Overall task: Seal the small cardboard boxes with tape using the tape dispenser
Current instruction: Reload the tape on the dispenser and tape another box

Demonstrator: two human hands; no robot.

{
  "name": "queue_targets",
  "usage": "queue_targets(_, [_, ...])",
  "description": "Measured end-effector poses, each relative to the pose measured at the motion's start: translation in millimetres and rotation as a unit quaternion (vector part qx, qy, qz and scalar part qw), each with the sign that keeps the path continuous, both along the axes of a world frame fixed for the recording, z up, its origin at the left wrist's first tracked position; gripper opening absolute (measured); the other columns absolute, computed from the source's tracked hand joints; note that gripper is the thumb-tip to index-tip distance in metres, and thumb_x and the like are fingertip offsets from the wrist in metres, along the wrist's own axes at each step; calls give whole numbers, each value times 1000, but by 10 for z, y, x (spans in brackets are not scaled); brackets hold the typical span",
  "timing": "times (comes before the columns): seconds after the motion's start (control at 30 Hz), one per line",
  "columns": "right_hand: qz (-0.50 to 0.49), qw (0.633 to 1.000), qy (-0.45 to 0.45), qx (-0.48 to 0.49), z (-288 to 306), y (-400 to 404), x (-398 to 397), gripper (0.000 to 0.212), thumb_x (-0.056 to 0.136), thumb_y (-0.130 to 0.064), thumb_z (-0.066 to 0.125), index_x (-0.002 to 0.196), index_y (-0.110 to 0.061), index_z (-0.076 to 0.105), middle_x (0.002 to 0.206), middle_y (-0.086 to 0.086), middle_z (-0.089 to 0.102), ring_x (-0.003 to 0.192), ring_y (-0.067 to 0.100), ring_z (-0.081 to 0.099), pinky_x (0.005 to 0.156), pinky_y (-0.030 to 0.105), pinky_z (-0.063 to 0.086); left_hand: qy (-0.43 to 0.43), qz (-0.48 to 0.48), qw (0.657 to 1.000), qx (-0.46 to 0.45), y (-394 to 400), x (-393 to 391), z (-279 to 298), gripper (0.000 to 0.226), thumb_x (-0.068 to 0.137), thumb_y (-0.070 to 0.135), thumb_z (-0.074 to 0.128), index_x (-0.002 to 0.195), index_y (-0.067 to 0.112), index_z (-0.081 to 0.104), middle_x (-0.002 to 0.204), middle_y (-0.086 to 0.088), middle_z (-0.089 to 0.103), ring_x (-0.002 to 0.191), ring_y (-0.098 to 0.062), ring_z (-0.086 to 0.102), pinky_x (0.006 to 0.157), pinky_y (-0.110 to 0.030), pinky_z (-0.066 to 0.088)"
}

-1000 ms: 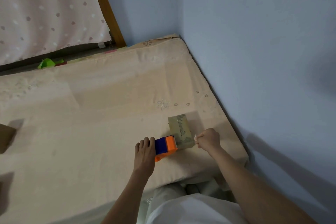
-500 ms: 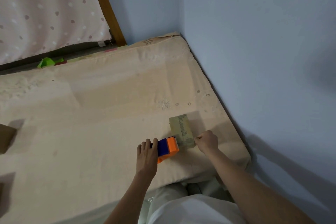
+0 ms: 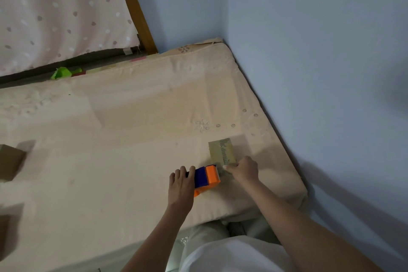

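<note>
mattress [image 3: 132, 139]: soft beige fabric | box [image 3: 221, 150]: small flat olive cardboard, printed | my left hand [image 3: 181, 185] grips blue-orange plastic tape dispenser [image 3: 206, 176] | my right hand [image 3: 245, 170] curled, pinching box's near edge

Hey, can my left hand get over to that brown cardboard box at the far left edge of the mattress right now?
Probably not at once. The left hand grips the tape dispenser beside the small box, and the brown cardboard box lies far across the mattress. Nothing stands between them, so letting go and leaning over should do.
</note>
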State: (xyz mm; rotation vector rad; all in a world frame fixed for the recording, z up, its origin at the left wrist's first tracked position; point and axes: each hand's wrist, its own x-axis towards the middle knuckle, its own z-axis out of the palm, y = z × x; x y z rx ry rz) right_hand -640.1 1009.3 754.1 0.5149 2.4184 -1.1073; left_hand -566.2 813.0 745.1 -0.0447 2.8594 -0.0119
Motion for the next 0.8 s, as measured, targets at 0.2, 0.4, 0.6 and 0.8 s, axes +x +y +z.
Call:
queue_targets(0.2, [-15, 999, 1, 28, 0, -64, 54, 54, 74, -31, 88, 107, -7, 52, 112, 10, 65, 106, 27, 65, 71, 28, 54, -7, -11, 1000, -16, 8, -25, 83, 70, 85, 16, 66, 143, 20, 27, 131, -6, 41, 117, -24, 41, 104, -35, 31])
queue_targets(0.4, [-14, 1000, 8, 26, -13, -58, 40, 46, 74, -28, 88, 98, -9, 54, 108, 9, 66, 102, 26, 66, 54, 20, 43, 2, -28, 999, -29, -56, -49, 97, 74, 81, 16, 70, 142, 20, 28, 130, -5, 42, 117, -24, 42, 105, -35, 31])
queue_targets(0.6, [-20, 999, 32, 27, -58, -78, 62, 43, 74, -25, 88, 97, -8, 55, 107, 10, 66, 100, 27, 66, 70, 31, 56, -9, -15, 999, -40, -93, -42, 114, 73, 83, 19, 70, 141, 21, 27, 131, -4, 42, 117, -22, 44, 106, -34, 33])
queue_targets(0.8, [-17, 999, 21, 24, -38, -68, 23, 44, 73, -22, 89, 94, -6, 55, 104, 12, 65, 96, 29, 65, 66, 31, 48, -9, 7, 997, -73, -352, 20, 147, 72, 78, 16, 73, 139, 21, 36, 123, -2, 48, 110, -22, 48, 99, -33, 37])
